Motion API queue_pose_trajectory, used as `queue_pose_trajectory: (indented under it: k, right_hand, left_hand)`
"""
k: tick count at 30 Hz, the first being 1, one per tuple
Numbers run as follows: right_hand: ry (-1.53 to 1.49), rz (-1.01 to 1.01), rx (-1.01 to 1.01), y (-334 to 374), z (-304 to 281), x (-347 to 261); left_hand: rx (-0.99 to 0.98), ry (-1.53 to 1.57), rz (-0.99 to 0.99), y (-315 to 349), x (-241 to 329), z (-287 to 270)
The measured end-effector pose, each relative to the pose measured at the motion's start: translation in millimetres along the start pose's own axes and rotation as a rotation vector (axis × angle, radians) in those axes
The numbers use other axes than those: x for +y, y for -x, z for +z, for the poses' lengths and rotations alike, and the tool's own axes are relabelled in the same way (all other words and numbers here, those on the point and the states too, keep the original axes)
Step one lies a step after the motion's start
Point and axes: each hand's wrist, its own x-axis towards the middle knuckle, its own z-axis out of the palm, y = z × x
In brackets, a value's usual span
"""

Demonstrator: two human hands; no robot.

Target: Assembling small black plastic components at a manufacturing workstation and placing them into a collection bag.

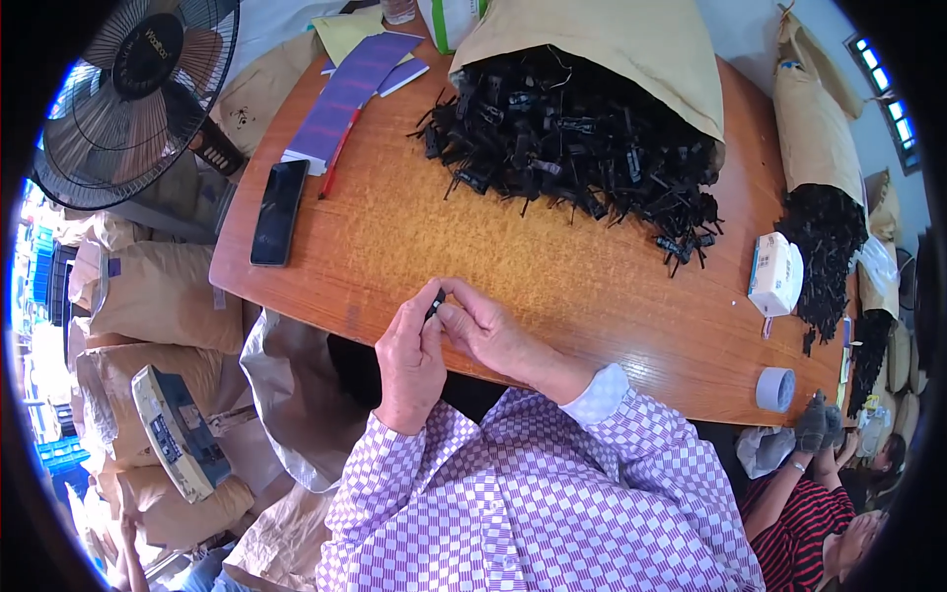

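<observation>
Over the near edge of the wooden table (pixel 395 237), my left hand (pixel 409 350) and my right hand (pixel 493 331) meet with fingertips pinched together. Between them is a small black plastic part (pixel 435 304), mostly covered by my fingers. Both hands are closed on it. Beyond them a heap of similar black plastic parts (pixel 582 148) with thin prongs spills from a large brown paper sack (pixel 602 35) lying on the table. A few of these parts lie loose at the heap's near right edge.
Left on the table are a black phone (pixel 279 213), a red pen (pixel 340 153) and purple paper strips (pixel 355 94). A tape roll (pixel 775 389) and a white box (pixel 774 274) sit at right. A fan (pixel 148 89) stands left. Co-workers sit at the lower right.
</observation>
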Motion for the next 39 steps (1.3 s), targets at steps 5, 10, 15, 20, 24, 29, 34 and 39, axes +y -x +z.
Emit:
queue_pose_trajectory:
  k: [5, 10, 15, 20, 24, 29, 34, 39]
  right_hand:
    - [0.549, -0.153, -0.090, -15, -22, -21]
    - [0.848, -0.167, 0.510, -48, -93, -66]
    - [1.093, -0.240, 0.509, -70, -121, -40]
    - [1.060, -0.497, 0.414, -61, -115, -36]
    - [1.097, -0.632, 0.236, -30, -77, -44]
    - [1.203, -0.848, 0.050, -6, -66, -43]
    - [1.225, -0.915, -0.072, 8, -69, -42]
    - [1.006, -0.775, -0.002, 14, -66, -29]
  left_hand:
    - [0.067, -0.060, -0.033, 8, -2, -22]
    - [0.227, -0.215, -0.199, 34, -47, -86]
    - [0.141, -0.824, 0.003, 51, -64, -106]
    - [0.002, 0.315, -0.377, 17, -19, -66]
    - [-0.296, 0.922, -0.669, -11, 7, -30]
    - [-0.397, 1.420, -0.613, -17, -10, 14]
    - [-0.314, 1.414, -0.567, -3, -9, 15]
    - [-0.156, 0.808, -0.386, -8, -13, -16]
